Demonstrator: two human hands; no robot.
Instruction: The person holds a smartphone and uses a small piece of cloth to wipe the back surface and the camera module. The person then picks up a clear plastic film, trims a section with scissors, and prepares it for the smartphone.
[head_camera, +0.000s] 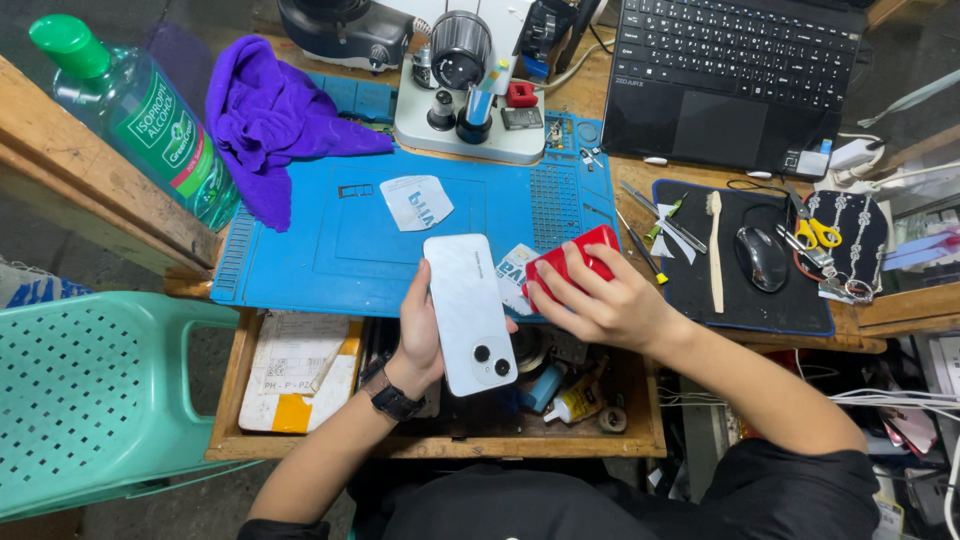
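Note:
My left hand (420, 335) grips a white smartphone (468, 312), back side up, camera end pointing toward me, over the front edge of a blue work mat (350, 240). My right hand (600, 305) rests on the mat's right front corner, closed around a small red flat object (570, 262). A loose sticker or film piece (514, 270) lies on the mat between the phone and the red object. A dark watch sits on my left wrist.
A microscope base (470, 130) and purple cloth (270, 115) stand at the mat's back. Left is an alcohol bottle (135, 110); right is a black pad (745, 270) with a mouse, tweezers, toothbrush and scissors. A laptop (735, 75) lies behind. An open drawer (300, 385) holds clutter; a green chair (90, 400) stands left.

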